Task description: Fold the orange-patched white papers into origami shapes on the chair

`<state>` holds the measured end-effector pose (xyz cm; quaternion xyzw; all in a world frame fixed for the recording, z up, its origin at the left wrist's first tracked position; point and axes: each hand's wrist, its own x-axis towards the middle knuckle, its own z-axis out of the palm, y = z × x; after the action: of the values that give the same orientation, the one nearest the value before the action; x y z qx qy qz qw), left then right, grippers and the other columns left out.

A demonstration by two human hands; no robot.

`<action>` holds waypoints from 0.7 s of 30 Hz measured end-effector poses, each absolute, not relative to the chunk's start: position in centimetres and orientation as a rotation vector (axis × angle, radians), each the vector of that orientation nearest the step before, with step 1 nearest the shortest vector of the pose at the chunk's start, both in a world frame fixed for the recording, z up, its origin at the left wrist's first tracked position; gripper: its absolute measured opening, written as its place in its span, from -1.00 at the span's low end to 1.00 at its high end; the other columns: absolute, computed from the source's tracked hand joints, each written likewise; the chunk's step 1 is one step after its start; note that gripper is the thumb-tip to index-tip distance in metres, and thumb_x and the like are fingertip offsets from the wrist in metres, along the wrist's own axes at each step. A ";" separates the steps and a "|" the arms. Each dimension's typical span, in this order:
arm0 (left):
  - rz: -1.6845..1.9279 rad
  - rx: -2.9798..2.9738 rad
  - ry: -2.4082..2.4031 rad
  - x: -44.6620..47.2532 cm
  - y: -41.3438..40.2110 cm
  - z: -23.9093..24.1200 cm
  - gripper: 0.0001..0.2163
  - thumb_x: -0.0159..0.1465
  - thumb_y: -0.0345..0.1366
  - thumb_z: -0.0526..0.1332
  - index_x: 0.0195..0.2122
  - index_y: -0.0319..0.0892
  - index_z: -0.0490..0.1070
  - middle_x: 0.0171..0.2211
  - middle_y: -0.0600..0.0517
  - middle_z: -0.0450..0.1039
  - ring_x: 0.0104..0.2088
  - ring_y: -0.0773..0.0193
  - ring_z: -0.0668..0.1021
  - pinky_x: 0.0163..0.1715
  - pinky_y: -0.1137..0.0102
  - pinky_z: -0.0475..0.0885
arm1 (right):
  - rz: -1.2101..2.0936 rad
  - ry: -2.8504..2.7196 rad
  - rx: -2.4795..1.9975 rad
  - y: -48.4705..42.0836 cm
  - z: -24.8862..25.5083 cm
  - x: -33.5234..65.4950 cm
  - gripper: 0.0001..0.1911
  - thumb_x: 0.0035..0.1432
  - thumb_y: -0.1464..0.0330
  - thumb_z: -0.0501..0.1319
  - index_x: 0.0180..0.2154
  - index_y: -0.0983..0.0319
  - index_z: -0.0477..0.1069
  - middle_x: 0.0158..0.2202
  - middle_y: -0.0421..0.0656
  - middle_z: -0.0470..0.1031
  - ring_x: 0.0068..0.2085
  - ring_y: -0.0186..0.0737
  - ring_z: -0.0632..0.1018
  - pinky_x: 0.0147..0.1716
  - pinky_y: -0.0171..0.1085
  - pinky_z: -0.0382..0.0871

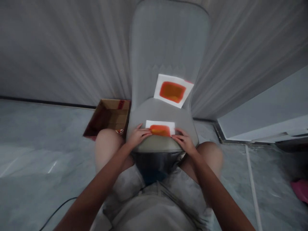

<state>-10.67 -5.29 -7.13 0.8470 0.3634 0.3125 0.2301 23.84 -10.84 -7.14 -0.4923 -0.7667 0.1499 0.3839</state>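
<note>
- A small white sheet (160,128) with an orange patch lies flat on the seat of a grey chair (158,110), near the seat's front edge and about midway between its 2 sides.
- The left hand (138,135) rests on the sheet's left end, fingers laid open over it and closed around nothing.
- The right hand (184,141) presses the sheet's right end the same way, fingers spread flat.
- A second sheet (172,91), larger and also orange in the middle, leans against the chair back at the seat's rear edge.
- A cardboard box (108,117) stands open on the floor just beside the seat's left side.
</note>
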 end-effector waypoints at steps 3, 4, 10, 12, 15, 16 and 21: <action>0.885 2.360 0.989 -10.8 -5.5 -7.5 -0.74 0.50 -0.09 0.16 -0.08 0.04 0.66 -0.01 0.07 0.69 0.08 0.18 0.67 0.45 -0.03 0.13 | 0.390 -2.005 -1.204 -10.7 -7.4 24.1 -0.74 0.39 0.14 0.26 -0.11 0.04 0.71 0.17 -0.05 0.56 0.16 0.01 0.59 0.18 0.06 0.53; 0.895 2.369 0.994 -10.9 -5.6 -7.6 -0.74 0.50 -0.09 0.16 -0.08 0.04 0.66 -0.02 0.07 0.69 0.07 0.18 0.68 0.45 -0.03 0.13 | 0.393 -2.012 -1.194 -10.8 -7.5 24.2 -0.74 0.40 0.13 0.25 -0.11 0.03 0.71 0.17 -0.06 0.56 0.15 0.00 0.59 0.18 0.06 0.53; 0.948 2.441 0.999 -11.0 -6.1 -7.9 -0.75 0.50 -0.10 0.17 -0.08 0.05 0.66 -0.03 0.08 0.69 0.01 0.22 0.70 0.44 -0.02 0.18 | 0.401 -1.956 -1.227 -11.6 -7.7 24.2 -0.74 0.41 0.17 0.24 -0.08 0.06 0.70 0.15 -0.04 0.56 0.09 -0.04 0.62 0.13 0.02 0.57; 0.949 2.463 1.015 -10.9 -6.2 -7.7 -0.75 0.50 -0.10 0.17 -0.08 0.04 0.66 0.00 0.06 0.68 0.02 0.22 0.69 0.42 -0.01 0.23 | 0.363 -1.972 -1.239 -11.6 -7.8 24.0 -0.75 0.40 0.18 0.25 -0.08 0.06 0.70 0.16 -0.04 0.56 0.12 -0.01 0.61 0.15 0.04 0.55; 0.932 2.492 1.029 -10.6 -6.2 -7.2 -0.75 0.50 -0.10 0.17 -0.01 0.02 0.64 0.08 0.03 0.64 0.10 0.20 0.66 0.40 0.01 0.28 | 0.302 -2.023 -1.253 -10.9 -7.9 23.6 -0.73 0.36 0.22 0.30 0.03 0.04 0.65 0.25 -0.03 0.51 0.21 0.04 0.55 0.21 0.10 0.48; 0.918 2.498 1.034 -10.5 -6.2 -7.0 -0.75 0.50 -0.11 0.17 0.04 0.02 0.62 0.11 0.02 0.62 0.12 0.20 0.64 0.40 0.01 0.29 | 0.296 -2.038 -1.256 -10.6 -7.9 23.4 -0.69 0.35 0.25 0.30 0.09 0.03 0.62 0.27 -0.03 0.49 0.24 0.05 0.52 0.23 0.11 0.46; 0.823 2.504 1.108 -10.2 -6.1 -6.0 -0.62 0.49 -0.12 0.17 0.29 0.03 0.44 0.26 -0.01 0.50 0.29 0.14 0.51 0.38 0.03 0.32 | 0.330 -2.033 -1.295 -9.5 -8.3 23.0 -0.63 0.37 0.34 0.23 0.16 0.06 0.56 0.24 -0.03 0.52 0.22 0.02 0.53 0.23 0.11 0.46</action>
<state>-10.23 -6.07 -6.00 0.8670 0.3836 0.2851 0.1410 23.01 -9.49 -8.26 -0.4991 -0.7838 0.1272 0.3470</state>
